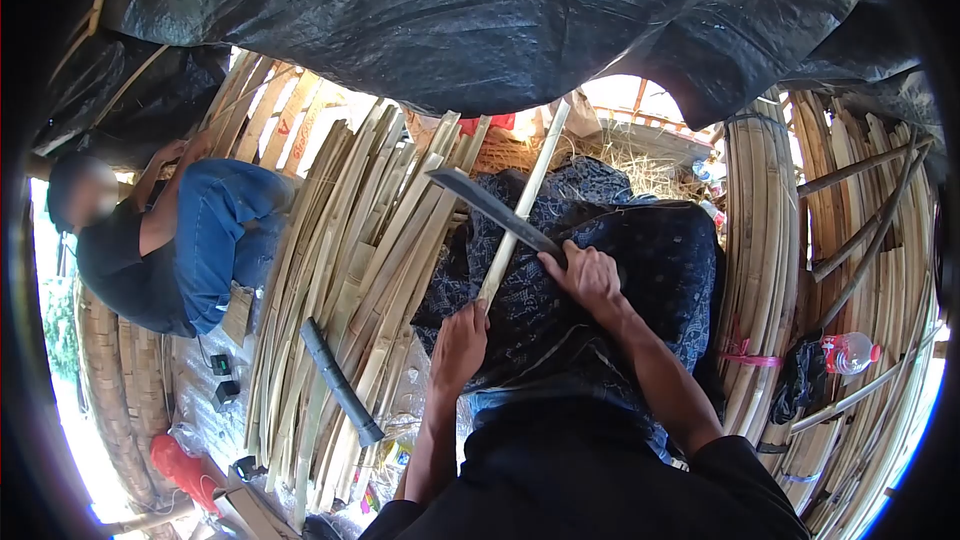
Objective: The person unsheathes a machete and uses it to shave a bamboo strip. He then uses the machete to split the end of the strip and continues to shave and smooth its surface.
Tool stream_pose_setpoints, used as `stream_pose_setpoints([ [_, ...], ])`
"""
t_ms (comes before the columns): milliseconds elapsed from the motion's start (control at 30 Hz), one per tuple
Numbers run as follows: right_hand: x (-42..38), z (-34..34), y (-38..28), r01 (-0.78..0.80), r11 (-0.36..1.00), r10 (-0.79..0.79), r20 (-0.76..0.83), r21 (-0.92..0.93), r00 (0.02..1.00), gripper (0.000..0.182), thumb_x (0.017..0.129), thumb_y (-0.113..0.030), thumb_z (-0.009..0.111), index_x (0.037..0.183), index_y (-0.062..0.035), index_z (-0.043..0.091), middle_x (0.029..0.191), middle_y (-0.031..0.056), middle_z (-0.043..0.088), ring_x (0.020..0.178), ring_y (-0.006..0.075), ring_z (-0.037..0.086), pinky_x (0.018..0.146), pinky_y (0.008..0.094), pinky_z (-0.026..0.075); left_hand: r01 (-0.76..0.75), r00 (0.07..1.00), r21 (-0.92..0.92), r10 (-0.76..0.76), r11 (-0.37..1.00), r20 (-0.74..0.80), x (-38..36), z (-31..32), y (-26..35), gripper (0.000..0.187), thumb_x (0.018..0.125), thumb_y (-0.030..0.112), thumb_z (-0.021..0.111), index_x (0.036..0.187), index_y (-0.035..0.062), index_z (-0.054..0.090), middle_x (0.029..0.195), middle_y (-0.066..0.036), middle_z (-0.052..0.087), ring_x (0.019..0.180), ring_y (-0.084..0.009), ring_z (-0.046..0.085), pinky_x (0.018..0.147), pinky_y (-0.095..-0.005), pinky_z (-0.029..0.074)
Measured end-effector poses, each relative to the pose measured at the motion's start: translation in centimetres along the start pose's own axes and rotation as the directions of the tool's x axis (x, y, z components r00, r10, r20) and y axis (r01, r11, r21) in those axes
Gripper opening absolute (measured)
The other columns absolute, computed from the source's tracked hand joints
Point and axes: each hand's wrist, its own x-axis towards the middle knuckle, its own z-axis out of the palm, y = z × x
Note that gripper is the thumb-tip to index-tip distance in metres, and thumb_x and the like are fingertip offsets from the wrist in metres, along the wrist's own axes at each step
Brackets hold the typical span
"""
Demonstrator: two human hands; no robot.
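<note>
My left hand (460, 344) is closed round the near end of a long, pale bamboo strip (532, 183), which slants up and away over my lap. In my right hand (588, 278) is the handle of a machete (490, 205). Its dark blade points up and left and crosses the strip a little beyond my left hand. Beneath both hands a dark blue patterned cloth (560, 315) covers my legs.
Left of me lies a pile of split bamboo strips (330, 240), with a dark sheath-like piece (340, 380) on it. A person (150, 250) sits beyond. Tied bamboo bundles (757, 240) and a plastic bottle (848, 353) are on the right. Black sheeting (480, 20) hangs overhead.
</note>
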Motion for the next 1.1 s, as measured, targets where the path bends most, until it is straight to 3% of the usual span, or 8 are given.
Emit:
stream_pose_setpoints([
  [233,0.3,4.9,3.6,-0.025,0.989,-0.005,-0.205,-0.147,0.979,0.047,0.086,-0.053,0.077,0.084,-0.0068,0.07,0.058,0.0019,0.047,0.048,0.0177,0.053,0.043,0.0308,0.047,-0.265,0.939,0.207,0.301,0.942,-0.166,-8.7,-1.0,-1.5,0.029,0.108,0.022,0.045,0.101,-0.0007,0.062,0.074,-0.022,0.064,0.073,-0.0439,0.064,0.068,-0.0541,0.049],
  [500,0.1,8.1,4.6,-0.255,0.966,0.255,-0.002,-0.03,0.967,0.054,0.091,-0.056,0.069,0.075,-0.0041,0.068,0.066,0.019,0.065,0.059,0.0319,0.068,0.048,0.0418,0.054,0.344,0.934,-0.163,-0.321,0.925,0.155,-15.6,-6.2,0.5,0.038,0.109,0.027,0.044,0.091,-0.0004,0.063,0.069,-0.02,0.062,0.063,-0.0379,0.063,0.059,-0.0467,0.047],
  [700,3.6,8.9,10.7,-0.722,0.687,0.49,0.678,0.087,0.548,0.08,0.097,-0.069,0.046,0.08,0.0053,0.07,0.09,0.033,0.071,0.077,0.0487,0.07,0.078,0.0545,0.056,0.465,0.881,-0.152,-0.441,0.872,0.169,-19.5,-9.6,-1.9,0.037,0.108,0.028,0.043,0.094,0.0,0.062,0.066,-0.019,0.06,0.063,-0.0344,0.063,0.061,-0.0448,0.046],
  [900,7.6,1.3,9.8,-0.964,-0.235,0.147,0.985,0.127,0.094,0.071,0.093,-0.076,0.051,0.067,-0.0096,0.048,0.052,-0.0021,0.04,0.04,0.0107,0.044,0.036,0.0286,0.036,0.312,0.942,-0.082,-0.319,0.947,-0.102,-11.3,-6.6,2.0,0.032,0.107,0.03,0.049,0.098,0.0034,0.063,0.078,-0.024,0.067,0.075,-0.0476,0.063,0.065,-0.0561,0.045],
  [967,6.4,0.7,9.6,-0.977,-0.096,0.204,0.965,0.19,0.168,0.061,0.102,-0.061,0.05,0.09,-0.0028,0.061,0.055,-0.0001,0.045,0.039,0.0145,0.043,0.036,0.0309,0.037,0.209,0.958,0.017,-0.201,0.978,-0.207,-8.4,-5.4,3.2,0.029,0.106,0.031,0.05,0.102,0.0055,0.063,0.082,-0.024,0.069,0.078,-0.0467,0.065,0.066,-0.0557,0.047],
  [1000,5.7,0.5,9.4,-0.858,0.307,0.24,0.839,0.412,0.489,0.045,0.105,-0.048,0.051,0.109,-0.0038,0.059,0.058,0.0012,0.047,0.04,0.0155,0.044,0.036,0.031,0.037,0.202,0.959,0.017,-0.195,0.979,-0.205,-6.8,-4.5,3.3,0.029,0.106,0.031,0.05,0.102,0.0055,0.063,0.082,-0.024,0.069,0.078,-0.0467,0.065,0.066,-0.0557,0.047],
  [1067,2.6,2.3,9.0,0.141,0.955,-0.174,0.112,0.26,0.978,0.044,0.106,-0.014,0.052,0.149,-0.015,0.043,0.066,0.0045,0.053,0.044,0.0189,0.045,0.036,0.0317,0.036,0.099,0.97,0.052,-0.085,0.994,-0.227,-3.8,-2.6,3.1,0.031,0.106,0.035,0.05,0.106,0.0062,0.061,0.083,-0.023,0.07,0.079,-0.0455,0.067,0.069,-0.0554,0.05],
  [1100,2.3,1.3,7.7,0.165,0.967,-0.177,0.047,0.194,0.983,0.047,0.101,-0.011,0.06,0.146,-0.0166,0.047,0.071,0.0065,0.053,0.05,0.0188,0.046,0.038,0.0318,0.037,0.095,0.971,0.051,-0.082,0.994,-0.223,-2.6,-1.6,3.1,0.031,0.106,0.035,0.05,0.106,0.0062,0.061,0.083,-0.023,0.07,0.079,-0.0455,0.067,0.069,-0.0554,0.05],
])
